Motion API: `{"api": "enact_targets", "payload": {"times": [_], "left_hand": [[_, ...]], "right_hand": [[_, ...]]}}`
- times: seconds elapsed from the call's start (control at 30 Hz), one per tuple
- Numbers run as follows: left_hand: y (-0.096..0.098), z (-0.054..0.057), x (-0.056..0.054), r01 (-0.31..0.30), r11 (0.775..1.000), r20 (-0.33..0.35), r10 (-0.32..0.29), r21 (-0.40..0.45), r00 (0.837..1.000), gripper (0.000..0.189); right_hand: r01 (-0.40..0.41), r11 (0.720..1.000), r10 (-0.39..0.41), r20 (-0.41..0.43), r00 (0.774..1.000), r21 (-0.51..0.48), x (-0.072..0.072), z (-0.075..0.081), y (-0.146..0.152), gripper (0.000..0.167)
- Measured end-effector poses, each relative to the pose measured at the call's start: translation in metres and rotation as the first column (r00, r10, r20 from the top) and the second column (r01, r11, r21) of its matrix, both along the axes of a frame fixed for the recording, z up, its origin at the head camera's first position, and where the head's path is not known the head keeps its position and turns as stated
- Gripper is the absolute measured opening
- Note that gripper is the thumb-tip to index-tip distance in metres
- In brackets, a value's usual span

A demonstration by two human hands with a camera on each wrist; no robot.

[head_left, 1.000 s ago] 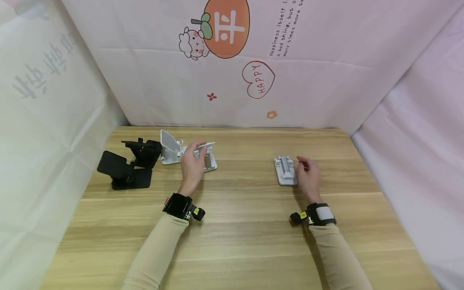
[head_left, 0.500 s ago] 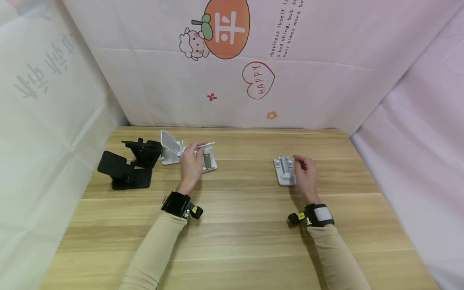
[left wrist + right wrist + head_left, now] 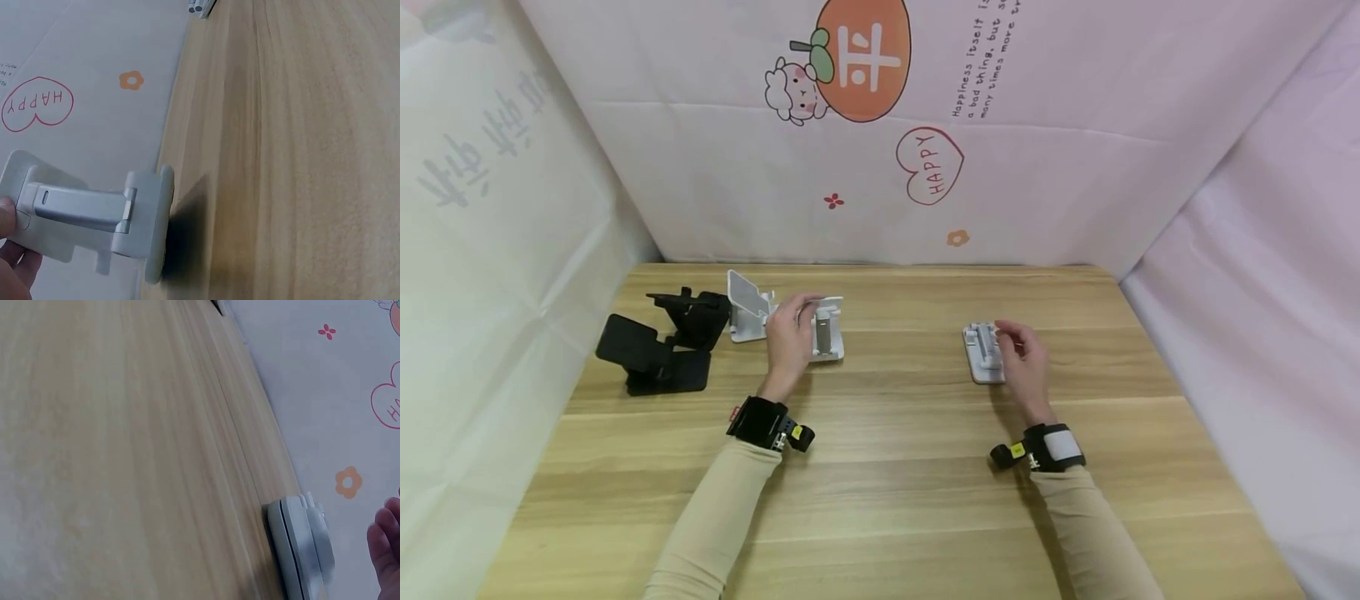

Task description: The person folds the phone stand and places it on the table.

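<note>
An unfolded white phone stand [image 3: 828, 342] stands left of the middle of the table. My left hand [image 3: 787, 343] pinches the edge of its raised plate between thumb and fingers; the left wrist view shows the stand's silver arm [image 3: 84, 205] and base [image 3: 160, 219]. Further right lies a second white phone stand [image 3: 981, 367], folded flat. Beside its right edge is my right hand [image 3: 1025, 371], fingers loosely bent with nothing held. Fingertips [image 3: 381, 544] appear apart from the folded stand [image 3: 300, 547] in the right wrist view.
Another unfolded white stand [image 3: 747, 310] is just left of my left hand. Two black phone stands, a front one [image 3: 662, 367] and a rear one [image 3: 697, 321], occupy the table's left side. A printed cloth [image 3: 1037, 183] hangs behind the wooden table [image 3: 895, 467].
My left hand has shifted slightly left, and the stand it holds has turned to face more squarely forward. My right hand has come left, closer over the folded stand.
</note>
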State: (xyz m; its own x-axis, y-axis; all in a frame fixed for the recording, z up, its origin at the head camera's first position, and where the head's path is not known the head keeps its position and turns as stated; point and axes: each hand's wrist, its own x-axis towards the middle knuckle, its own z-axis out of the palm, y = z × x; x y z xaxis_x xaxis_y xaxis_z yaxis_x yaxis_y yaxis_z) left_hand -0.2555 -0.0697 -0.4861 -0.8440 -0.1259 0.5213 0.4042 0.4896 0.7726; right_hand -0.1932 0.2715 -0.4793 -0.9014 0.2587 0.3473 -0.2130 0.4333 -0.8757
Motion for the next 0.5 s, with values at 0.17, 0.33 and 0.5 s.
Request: {"api": "enact_targets", "payload": {"times": [0.17, 0.33, 0.5], "left_hand": [[0.001, 0.009, 0.003, 0.07, 0.997, -0.068, -0.072, -0.022, 0.995, 0.012], [0.004, 0.02, 0.007, 0.165, 0.986, -0.107, -0.167, -0.028, 0.98, 0.012], [0.007, 0.035, 0.012, 0.252, 0.968, -0.129, -0.25, -0.001, 0.96, 0.011]], "right_hand": [[-0.096, 0.995, 0.099, 0.109, 0.989, -0.03, 0.0, 0.0, -0.005, 0.027], [-0.228, 0.97, 0.238, 0.156, 0.959, -0.082, -0.011, -0.024, -0.002, 0.029], [-0.307, 0.945, 0.322, 0.172, 0.931, -0.109, -0.018, -0.038, -0.006, 0.031]]}}
